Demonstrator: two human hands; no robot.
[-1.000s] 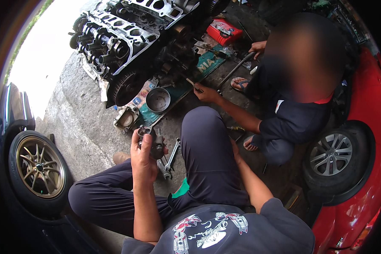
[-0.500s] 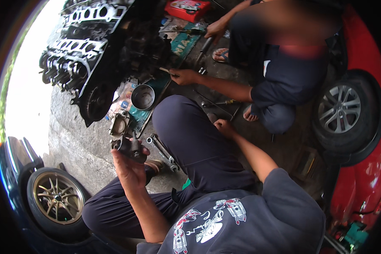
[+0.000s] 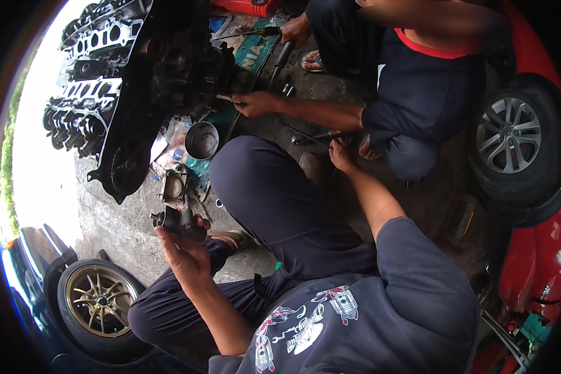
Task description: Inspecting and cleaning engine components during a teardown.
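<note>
My left hand is closed round a black cylindrical engine part with a short spout, raised in front of my bent leg. Past my right knee, my right hand reaches toward the ground, its fingers closed at the near end of a long thin metal rod. Just beyond the black part lies a grey metal housing with a round opening. A round metal bowl stands behind it on a green printed sheet.
A large engine stands at the far left. Across from me a person's hand holds a metal tool at it; their other hand grips a black-handled tool. Wheels of parked cars flank both sides. A red case lies far off.
My right hand has moved forward to the rod on the ground. The left hand still holds the black part, now tilted a little differently. The whole view has shifted.
</note>
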